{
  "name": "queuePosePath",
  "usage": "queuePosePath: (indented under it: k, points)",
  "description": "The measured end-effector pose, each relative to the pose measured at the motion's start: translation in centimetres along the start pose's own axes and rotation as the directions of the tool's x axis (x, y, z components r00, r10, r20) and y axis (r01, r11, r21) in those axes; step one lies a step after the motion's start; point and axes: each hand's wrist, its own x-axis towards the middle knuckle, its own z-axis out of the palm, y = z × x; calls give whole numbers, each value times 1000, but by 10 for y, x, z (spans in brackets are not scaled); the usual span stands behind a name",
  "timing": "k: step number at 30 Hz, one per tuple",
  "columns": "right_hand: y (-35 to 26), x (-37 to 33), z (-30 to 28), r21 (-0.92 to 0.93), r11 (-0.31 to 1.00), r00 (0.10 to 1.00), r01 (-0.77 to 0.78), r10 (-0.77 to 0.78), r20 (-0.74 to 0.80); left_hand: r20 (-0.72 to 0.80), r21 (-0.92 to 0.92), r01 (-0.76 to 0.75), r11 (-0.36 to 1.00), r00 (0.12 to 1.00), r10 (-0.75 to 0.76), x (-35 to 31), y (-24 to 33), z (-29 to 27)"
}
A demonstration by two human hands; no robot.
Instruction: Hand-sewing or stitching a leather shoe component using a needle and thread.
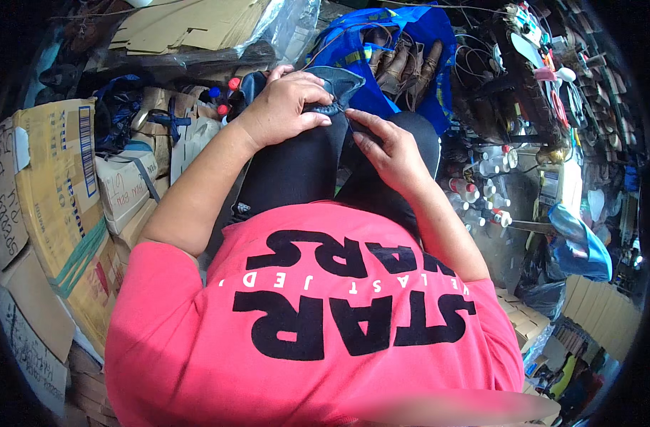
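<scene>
A dark leather piece (341, 80), which looks like a shoe upper with a gathered edge, rests on my knees in black trousers. My left hand (286, 103) lies over it from the left, fingers curled across its top and thumb against its near edge. To the right, my right hand (388, 142) has its index fingertip at the leather's edge, thumb bent close below. Whatever lies between those fingertips is too small to make out. Part of the leather is hidden beneath my left hand.
Beyond my knees stands a blue bag (439, 71) holding brown shoe-shaped pieces (396, 67). Cardboard boxes (61, 171) are stacked at the left. Several plastic bottles (474, 192) stand on the right, near a cluttered rack (524, 85). Flat cardboard (175, 32) lies at the far left.
</scene>
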Motion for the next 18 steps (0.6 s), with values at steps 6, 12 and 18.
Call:
queuePosePath:
  k: [6,12,18]
  points:
    - [2,1,0,13,1000,1000,-26,26,17,16,1,-10,1000,1000,10,1,-1,-1]
    - [2,3,6,59,998,1000,-23,24,-11,27,-29,26,999,999,-25,3,-2,-1]
    - [8,4,20,95,995,995,11,-1,-102,27,-61,56,997,998,-54,4,-6,0]
